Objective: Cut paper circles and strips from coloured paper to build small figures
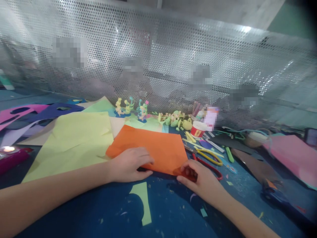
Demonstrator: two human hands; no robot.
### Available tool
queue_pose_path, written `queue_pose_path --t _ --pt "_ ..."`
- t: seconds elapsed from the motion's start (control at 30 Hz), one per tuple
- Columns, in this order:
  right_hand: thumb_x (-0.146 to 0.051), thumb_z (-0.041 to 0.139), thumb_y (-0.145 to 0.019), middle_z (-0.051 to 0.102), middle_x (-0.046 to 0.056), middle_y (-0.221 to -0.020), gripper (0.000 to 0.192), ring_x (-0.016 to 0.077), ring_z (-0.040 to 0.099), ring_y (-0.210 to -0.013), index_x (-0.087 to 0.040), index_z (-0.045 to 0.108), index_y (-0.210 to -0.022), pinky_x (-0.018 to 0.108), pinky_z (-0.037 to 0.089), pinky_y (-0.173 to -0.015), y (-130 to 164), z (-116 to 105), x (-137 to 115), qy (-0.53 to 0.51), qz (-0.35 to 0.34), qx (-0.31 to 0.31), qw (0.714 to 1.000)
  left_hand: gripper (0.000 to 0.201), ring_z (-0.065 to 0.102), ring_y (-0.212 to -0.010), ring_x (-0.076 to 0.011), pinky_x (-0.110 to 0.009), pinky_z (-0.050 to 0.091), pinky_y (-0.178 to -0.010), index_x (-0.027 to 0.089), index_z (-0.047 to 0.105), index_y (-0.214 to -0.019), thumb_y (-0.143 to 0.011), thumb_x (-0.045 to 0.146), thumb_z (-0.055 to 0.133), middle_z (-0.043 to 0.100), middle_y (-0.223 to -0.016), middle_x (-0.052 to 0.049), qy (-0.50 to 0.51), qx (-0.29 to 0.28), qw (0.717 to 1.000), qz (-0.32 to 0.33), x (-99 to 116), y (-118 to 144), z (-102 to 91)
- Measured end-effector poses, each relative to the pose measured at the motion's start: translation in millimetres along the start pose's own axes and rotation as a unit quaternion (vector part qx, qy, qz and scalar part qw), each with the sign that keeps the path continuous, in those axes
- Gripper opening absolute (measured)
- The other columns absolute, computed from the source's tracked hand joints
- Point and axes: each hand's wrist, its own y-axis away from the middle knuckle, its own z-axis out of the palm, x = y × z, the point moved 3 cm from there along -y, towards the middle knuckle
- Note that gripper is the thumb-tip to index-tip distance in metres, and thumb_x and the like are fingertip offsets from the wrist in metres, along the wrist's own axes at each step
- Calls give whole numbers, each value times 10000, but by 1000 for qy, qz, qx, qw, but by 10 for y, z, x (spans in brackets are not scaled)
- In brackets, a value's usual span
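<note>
An orange paper sheet point(151, 148) is laid flat on the blue surface point(170, 211), near the middle of its near edge. The left hand point(130, 164) is pressed on the sheet's near edge, palm down with the fingers curled, so the paper is pinned rather than grasped. The right hand point(201, 180) is set at the sheet's near right corner, where the handle of red scissors point(210, 167) is touched by its fingers; whether the grip is clenched around the handle cannot be told, since the fingers are partly hidden.

A large yellow-green sheet point(71, 142) is spread to the left of the orange one, and its right edge is overlapped by it. Yellow-handled scissors point(210, 156) are lying just beyond the red pair. Toward the far edge, small paper figures point(132, 107) are stood upright before a perforated metal screen point(158, 59), and a small red-labelled tub point(198, 129) is placed to their right. A pink sheet point(294, 155) is seen at the right edge, purple and pink cut-outs point(37, 114) at the left. A pale green scrap point(142, 201) is left near the front edge, between the forearms.
</note>
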Motion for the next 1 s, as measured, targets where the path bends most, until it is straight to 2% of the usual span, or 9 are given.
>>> queue_pose_path --t 0.13,0.23,0.33,0.5,0.67,0.77,0.83,0.9,1.0 --pt "-429 570 -790 576 52 -874 221 198 549 -833 -217 548 -853 323 462 -723 14 12 -40 -1 -35 3 999 218 540 -795 -159 -270 420 -715 181 599 -888 -895 249 392 608 -806 -46 -43 12 998 49 35 6 -17" --pt "-327 512 -839 572 48 -882 116 193 552 -855 -223 560 -848 331 463 -754 1 17 -30 6 -37 24 999 233 541 -792 -157 -270 424 -724 183 605 -845 -905 221 383 621 -784 -41 -97 37 992 73 63 18 -33" --pt "-305 510 -839 576 44 -885 98 198 552 -877 -228 571 -845 346 459 -790 -16 -2 -23 14 -54 61 997 233 550 -749 -145 -258 432 -690 183 607 -850 -906 194 381 627 -757 -33 -135 61 986 77 68 43 -40" --pt "-335 559 -801 566 65 -956 128 225 547 -929 -222 544 -859 395 456 -835 -21 -68 43 -1 -47 169 985 197 584 -712 -128 -235 449 -625 193 608 -928 -903 216 414 656 -823 -34 -124 135 982 47 34 92 -91" --pt "-393 609 -753 507 98 -1163 476 227 557 -1005 -240 411 -1158 414 483 -862 -22 -88 234 -141 37 270 952 154 625 -755 -129 -241 490 -696 196 623 -924 -880 243 483 689 -836 -20 -11 213 977 -27 -45 100 -134" --pt "-390 607 -759 480 113 -1247 583 236 497 -1129 -246 346 -1259 438 435 -944 -53 -44 302 -205 33 259 943 160 640 -749 -131 -242 513 -697 203 632 -913 -870 277 497 698 -835 -13 34 249 962 -105 -120 99 -131" --pt "-387 601 -765 442 113 -1310 620 242 476 -1166 -258 317 -1301 458 400 -980 -68 -9 336 -222 38 238 945 155 643 -737 -127 -236 522 -685 211 634 -905 -863 285 504 698 -825 -6 47 265 955 -127 -134 97 -146" --pt "-393 574 -782 394 105 -1364 650 245 478 -1175 -274 264 -1341 456 405 -977 -61 6 366 -237 41 234 942 129 639 -708 -124 -232 522 -665 206 629 -890 -855 255 515 693 -787 -7 48 282 953 -99 -93 98 -188" --pt "-399 501 -818 476 96 -1306 673 244 557 -1088 -287 160 -1388 405 502 -867 -13 -21 377 -197 29 240 950 126 638 -740 -130 -238 515 -685 196 602 -933 -832 164 532 690 -806 -31 45 261 964 40 55 113 -234"
